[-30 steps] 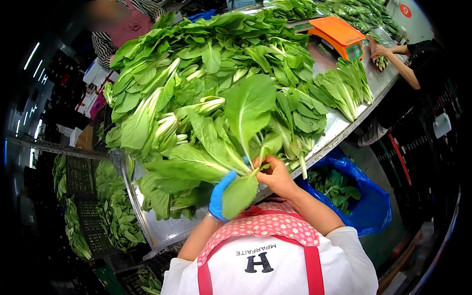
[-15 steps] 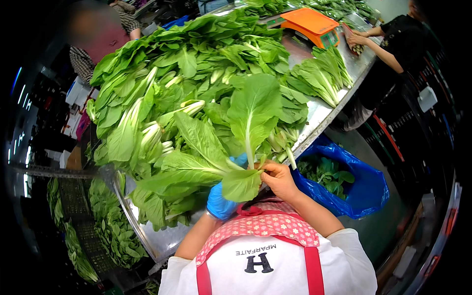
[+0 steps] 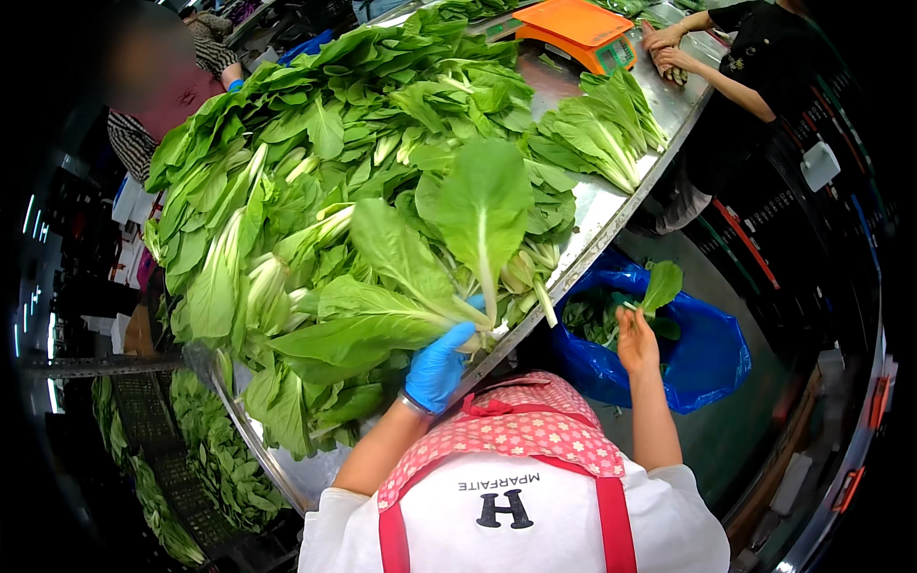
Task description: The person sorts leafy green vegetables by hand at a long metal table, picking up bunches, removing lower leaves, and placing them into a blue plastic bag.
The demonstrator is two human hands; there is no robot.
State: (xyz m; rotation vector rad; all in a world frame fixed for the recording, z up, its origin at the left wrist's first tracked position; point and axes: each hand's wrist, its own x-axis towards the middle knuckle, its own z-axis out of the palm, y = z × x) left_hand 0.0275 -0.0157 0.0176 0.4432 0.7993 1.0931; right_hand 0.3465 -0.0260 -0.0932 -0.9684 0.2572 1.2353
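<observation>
Greens (image 3: 320, 134) with broad leaves and pale stems lie heaped across the upper left and centre of the frame, on a metal table (image 3: 594, 205). At the centre, near the table's lower edge, is a head of pale-stemmed greens (image 3: 413, 272), its leaves fanned toward the left and top of the frame. The left hand (image 3: 436, 371), in a blue glove, grips it by the base, thumb in front and a fingertip showing behind the stems.

Right of centre, the bare right hand (image 3: 637, 342) is raised over a blue plastic bag (image 3: 712, 361), fingers pointing up the frame. A single green leaf (image 3: 662, 286) meets its fingertips by the stem; whether they pinch it or have let go, I cannot tell. More leaves (image 3: 590, 323) lie inside the bag.

A smaller bunch (image 3: 600, 138) rests toward the table's right edge, below an orange scale (image 3: 578, 21) at the top of the frame. At upper right, a co-worker's hands (image 3: 673, 59) touch a bundle on the table. Crates of greens (image 3: 224, 458) stand at lower left.
</observation>
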